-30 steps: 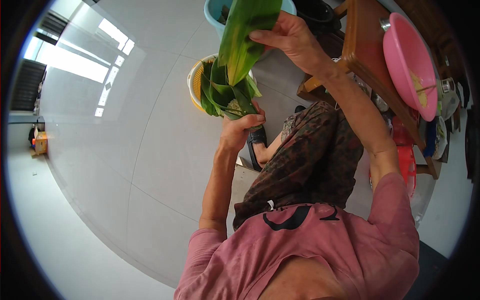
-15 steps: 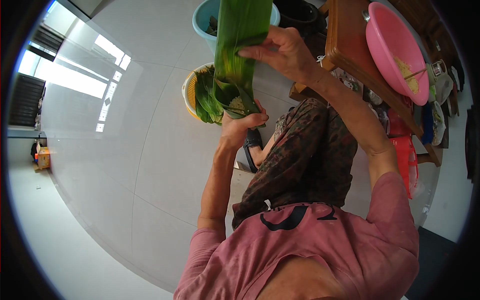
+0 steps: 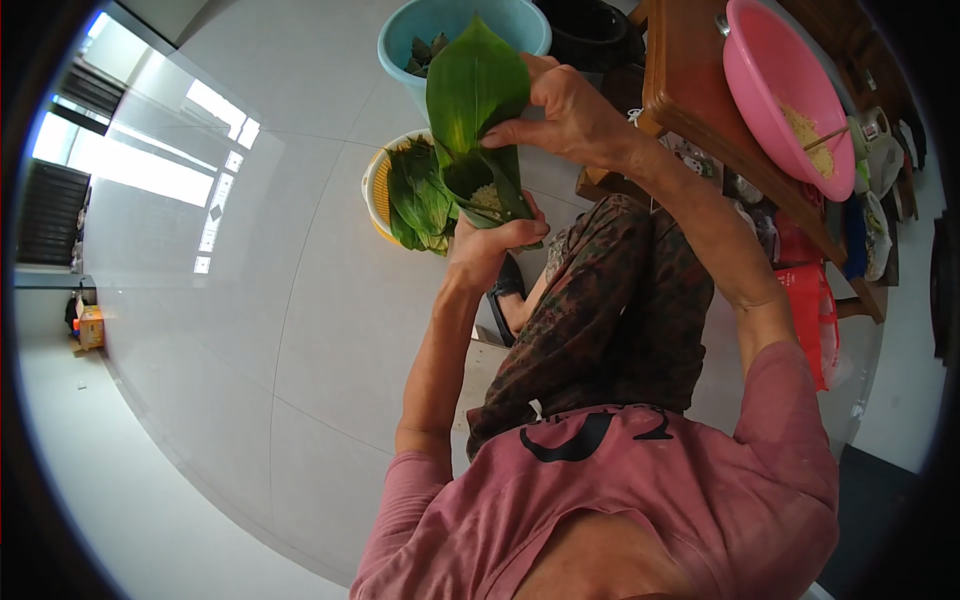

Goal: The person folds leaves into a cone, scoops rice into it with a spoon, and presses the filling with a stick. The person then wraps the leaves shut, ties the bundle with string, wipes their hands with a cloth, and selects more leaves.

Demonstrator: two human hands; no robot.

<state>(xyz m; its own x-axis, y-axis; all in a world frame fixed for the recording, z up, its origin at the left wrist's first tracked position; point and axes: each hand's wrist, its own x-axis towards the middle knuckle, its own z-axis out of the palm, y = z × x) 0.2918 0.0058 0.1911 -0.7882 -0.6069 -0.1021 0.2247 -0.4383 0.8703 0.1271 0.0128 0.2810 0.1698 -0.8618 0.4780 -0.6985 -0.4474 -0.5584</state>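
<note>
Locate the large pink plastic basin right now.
In the head view, the large pink plastic basin sits at the upper right, on the brown wooden table, to the right of the person's right hand.

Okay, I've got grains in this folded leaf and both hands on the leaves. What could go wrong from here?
The grains sit in an open leaf cup, so they might spill if the left hand tips or loosens.
The tall leaf, pinched by the right hand, could tear or slip if pulled hard.
</note>
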